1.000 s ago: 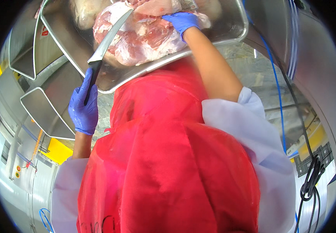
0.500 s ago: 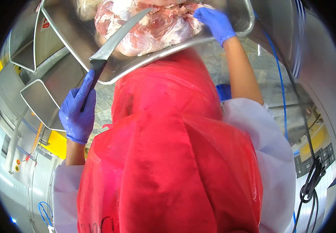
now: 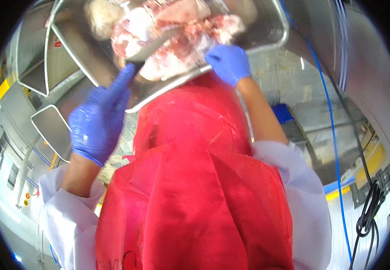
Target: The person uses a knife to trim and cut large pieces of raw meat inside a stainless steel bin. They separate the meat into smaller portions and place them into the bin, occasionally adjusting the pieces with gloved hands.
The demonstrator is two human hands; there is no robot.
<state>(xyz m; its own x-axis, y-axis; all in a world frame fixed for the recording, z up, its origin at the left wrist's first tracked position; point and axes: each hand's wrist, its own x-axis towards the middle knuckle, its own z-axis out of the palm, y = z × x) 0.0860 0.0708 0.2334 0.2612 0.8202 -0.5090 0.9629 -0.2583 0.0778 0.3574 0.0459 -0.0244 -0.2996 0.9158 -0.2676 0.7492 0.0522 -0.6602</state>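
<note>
In my left hand [image 3: 98,119], gloved in blue, is a long curved knife [image 3: 152,47] with a black handle. My index finger lies along the handle, and the blade, blurred, points away to the right across the meat. A large piece of raw meat [image 3: 170,63], pink and red with white fat, lies in a metal tray [image 3: 286,33]. My right hand [image 3: 228,65], also in a blue glove, is closed at the meat's near right side, by the tray's near rim. Whatever its curled fingers hold is hidden.
A paler, blurred piece [image 3: 102,20] sits in the tray's far left. Other metal trays [image 3: 53,126] stand to the left. A red apron [image 3: 195,180] covers my front. At right hang a blue hose [image 3: 327,99] and a coiled black cable [image 3: 368,209].
My left hand has moved forward and right with the knife, bringing the blade lower over the meat. The right hand has come nearer and left, from the meat's right end toward the near rim.
</note>
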